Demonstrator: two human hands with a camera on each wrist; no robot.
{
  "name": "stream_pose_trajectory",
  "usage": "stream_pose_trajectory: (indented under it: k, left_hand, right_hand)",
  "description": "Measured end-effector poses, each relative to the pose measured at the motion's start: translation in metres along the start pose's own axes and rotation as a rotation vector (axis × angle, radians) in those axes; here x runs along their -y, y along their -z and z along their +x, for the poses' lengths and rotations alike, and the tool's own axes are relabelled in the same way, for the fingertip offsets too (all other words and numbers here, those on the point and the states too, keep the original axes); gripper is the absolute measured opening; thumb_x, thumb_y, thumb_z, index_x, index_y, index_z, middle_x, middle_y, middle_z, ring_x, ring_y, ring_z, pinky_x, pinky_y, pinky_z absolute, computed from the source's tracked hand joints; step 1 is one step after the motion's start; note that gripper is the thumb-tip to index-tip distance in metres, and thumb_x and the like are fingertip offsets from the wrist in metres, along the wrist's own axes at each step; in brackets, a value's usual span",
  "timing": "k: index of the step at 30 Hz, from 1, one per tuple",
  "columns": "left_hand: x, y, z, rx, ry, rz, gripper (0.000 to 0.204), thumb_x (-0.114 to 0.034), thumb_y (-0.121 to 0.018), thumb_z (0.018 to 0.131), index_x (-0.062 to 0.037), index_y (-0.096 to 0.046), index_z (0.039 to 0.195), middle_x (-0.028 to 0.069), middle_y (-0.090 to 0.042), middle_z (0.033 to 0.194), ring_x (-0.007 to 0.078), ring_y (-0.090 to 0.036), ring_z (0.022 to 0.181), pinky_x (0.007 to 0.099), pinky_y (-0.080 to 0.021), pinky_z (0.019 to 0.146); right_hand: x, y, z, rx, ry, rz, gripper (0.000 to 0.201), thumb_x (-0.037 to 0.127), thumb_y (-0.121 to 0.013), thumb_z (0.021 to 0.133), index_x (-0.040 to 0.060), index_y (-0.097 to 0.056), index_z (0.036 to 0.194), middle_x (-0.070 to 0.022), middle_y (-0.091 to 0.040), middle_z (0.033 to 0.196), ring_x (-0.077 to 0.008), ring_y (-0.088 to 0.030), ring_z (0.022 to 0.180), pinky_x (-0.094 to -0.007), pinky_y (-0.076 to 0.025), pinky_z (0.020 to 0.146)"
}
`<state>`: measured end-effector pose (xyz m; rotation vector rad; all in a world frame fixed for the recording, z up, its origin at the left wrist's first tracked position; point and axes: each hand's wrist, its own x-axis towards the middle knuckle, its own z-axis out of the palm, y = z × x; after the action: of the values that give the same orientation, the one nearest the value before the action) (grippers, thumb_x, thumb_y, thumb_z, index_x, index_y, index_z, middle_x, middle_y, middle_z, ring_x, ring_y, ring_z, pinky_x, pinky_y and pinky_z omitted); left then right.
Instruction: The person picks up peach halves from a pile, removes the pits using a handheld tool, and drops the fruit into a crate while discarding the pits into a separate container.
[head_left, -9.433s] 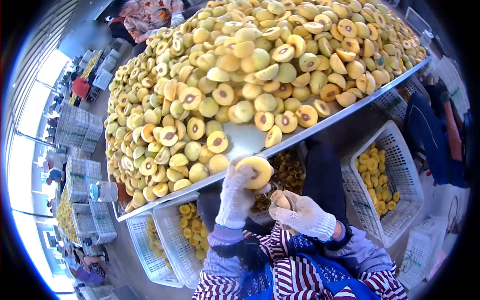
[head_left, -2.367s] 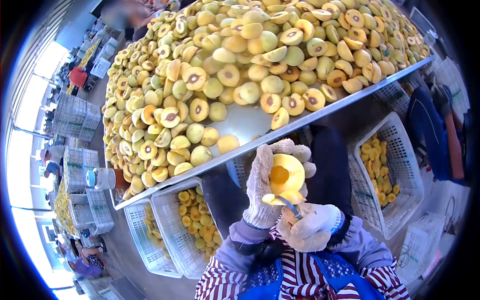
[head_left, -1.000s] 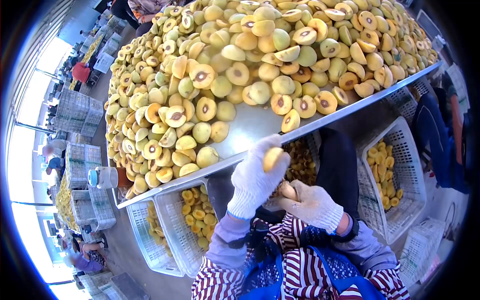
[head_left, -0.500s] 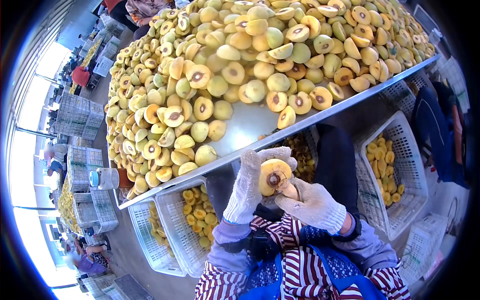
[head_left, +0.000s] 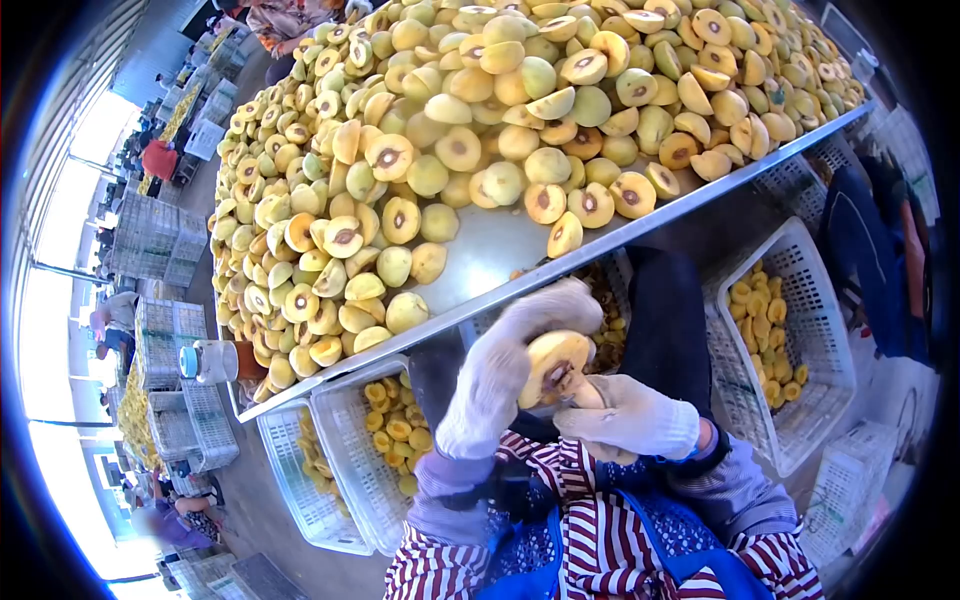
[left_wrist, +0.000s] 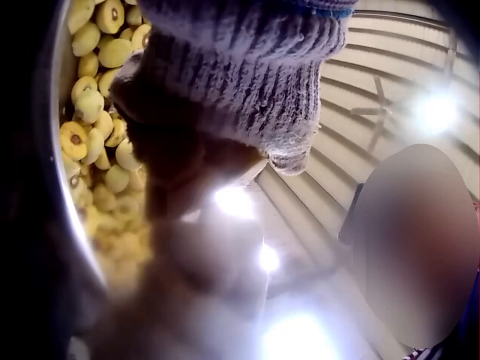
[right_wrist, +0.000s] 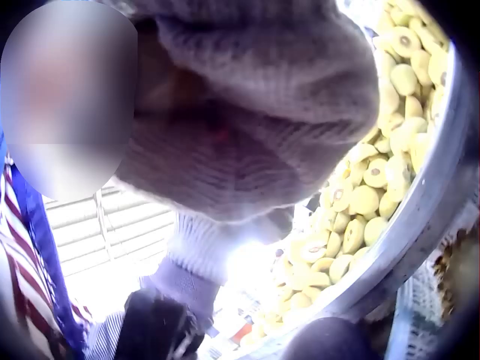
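Both hands wear knitted pale gloves. My left hand [head_left: 489,382] holds a yellow peach half [head_left: 556,362], its cut face with the brown pit turned toward my right hand. My right hand [head_left: 632,416] is at the lower edge of that half, fingers curled round a curved pitting knife whose blade is hidden at the pit. In the left wrist view, the left glove [left_wrist: 247,90] covers much of the picture and its fingers are in shadow. The right glove [right_wrist: 247,127] fills the upper middle of the right wrist view, hiding the fruit.
A heap of peach halves [head_left: 420,170] lies on a metal table [head_left: 490,250] with a raised rim. White crates [head_left: 375,490] of pitted halves stand at lower left, another crate [head_left: 790,390] at right. Pit scraps [head_left: 612,325] lie below the rim. A jar [head_left: 212,360] stands at left.
At 2.4 s ago a hollowed half and the curved blade showed; now the left hand holds a half with its pit. Since half a second ago, this half has tilted and both hands have shifted slightly.
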<state>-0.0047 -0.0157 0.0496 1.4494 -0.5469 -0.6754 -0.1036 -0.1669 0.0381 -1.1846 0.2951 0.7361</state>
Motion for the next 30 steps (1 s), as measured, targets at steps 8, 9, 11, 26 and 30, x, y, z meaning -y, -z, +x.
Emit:
stream_pose_trajectory:
  k: [8,9,11,26,30]
  left_hand:
    - [0.014,-0.012,-0.011,-0.191,-0.022,0.047,0.060,-0.048,-0.058,0.096,0.0039,-0.056,0.127,0.0167,-0.066,0.109,0.0202,-0.066,0.095,0.0297,-0.054,0.081]
    - [0.009,-0.012,-0.008,-0.182,0.004,0.060,0.056,-0.046,-0.058,0.096,0.0038,-0.059,0.123,0.0148,-0.067,0.103,0.0188,-0.066,0.091,0.0289,-0.053,0.078]
    - [0.000,-0.013,-0.001,-0.161,0.052,0.086,0.050,-0.042,-0.057,0.097,0.0037,-0.065,0.115,0.0109,-0.069,0.091,0.0160,-0.066,0.082,0.0272,-0.052,0.072]
    - [0.015,-0.021,-0.002,-0.020,-0.473,0.125,0.057,-0.046,-0.057,0.095,0.0057,-0.062,0.118,0.0220,-0.068,0.106,0.0275,-0.069,0.092,0.0358,-0.056,0.080]
    - [0.000,-0.034,-0.009,-0.041,-0.059,-0.207,0.070,-0.059,-0.046,0.097,0.0068,-0.062,0.115,0.0186,-0.069,0.105,0.0241,-0.068,0.090,0.0327,-0.055,0.078]
  right_hand:
    - [-0.007,0.004,-0.002,0.118,-0.047,0.121,0.033,0.038,-0.063,0.094,0.0090,-0.056,0.080,0.0030,-0.051,0.054,-0.0064,-0.045,0.037,-0.0208,-0.033,0.034]
    - [-0.008,0.004,-0.002,0.135,-0.062,0.151,0.034,0.038,-0.063,0.094,0.0092,-0.056,0.079,0.0032,-0.050,0.054,-0.0065,-0.044,0.037,-0.0210,-0.032,0.033]
    - [-0.019,0.006,0.002,0.199,-0.015,0.224,0.032,0.036,-0.062,0.095,0.0090,-0.056,0.080,0.0030,-0.048,0.053,-0.0066,-0.043,0.036,-0.0216,-0.031,0.033]
    - [-0.082,0.009,0.010,0.844,-0.093,1.168,0.025,0.027,-0.058,0.098,0.0022,-0.058,0.104,-0.0088,-0.062,0.070,-0.0190,-0.060,0.054,-0.0321,-0.048,0.043]
    - [-0.056,0.009,-0.001,0.655,-0.021,0.850,0.029,0.031,-0.056,0.099,0.0025,-0.058,0.103,-0.0072,-0.061,0.067,-0.0175,-0.058,0.050,-0.0312,-0.049,0.043]
